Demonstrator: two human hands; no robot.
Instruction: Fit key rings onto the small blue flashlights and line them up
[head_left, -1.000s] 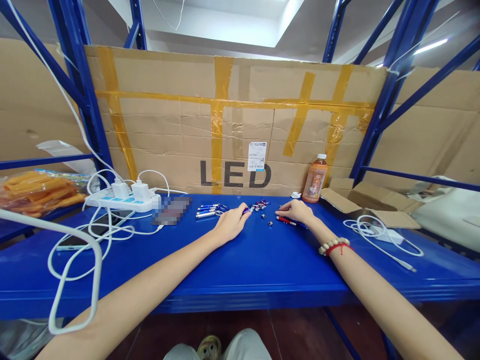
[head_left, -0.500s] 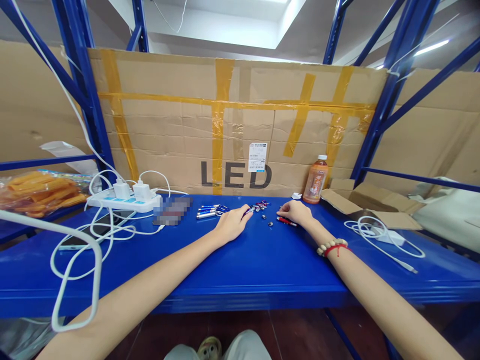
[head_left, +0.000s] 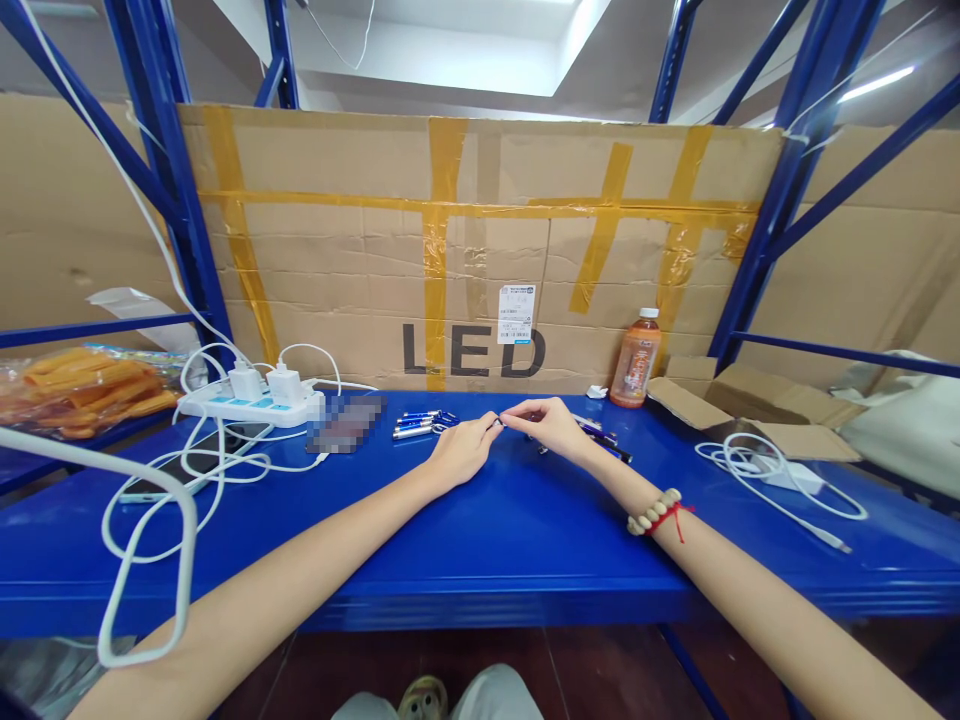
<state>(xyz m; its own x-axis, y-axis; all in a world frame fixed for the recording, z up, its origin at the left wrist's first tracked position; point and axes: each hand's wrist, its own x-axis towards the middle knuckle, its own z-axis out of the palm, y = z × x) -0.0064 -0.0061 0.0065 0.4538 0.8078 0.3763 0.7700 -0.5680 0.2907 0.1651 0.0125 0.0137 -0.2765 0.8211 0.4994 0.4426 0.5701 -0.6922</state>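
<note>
My left hand [head_left: 463,450] is closed round a small pen-shaped metal tube [head_left: 497,421]; only its dark and shiny end shows between the fingertips. Against that end, my right hand [head_left: 551,426] is pinched, and whatever sits in the pinch is too small to make out. Left of my left hand lie several blue and silver pen-shaped tubes [head_left: 417,426]. Dark blue and purple tubes [head_left: 604,436] lie beyond my right wrist, partly hidden by it. A small dark metal part [head_left: 541,450] shows just under my right hand.
Along the left side are a white power strip [head_left: 217,405] with chargers, a phone [head_left: 199,458] and looping white cables. An orange drink bottle [head_left: 635,360], an open cardboard box [head_left: 757,410] and a white charger cable [head_left: 780,490] stand or lie at the right. Cardboard [head_left: 345,270] walls off the back.
My right hand has moved left from the red tube and small parts to the fingertips of my left hand. My left hand has stayed in nearly the same place.
</note>
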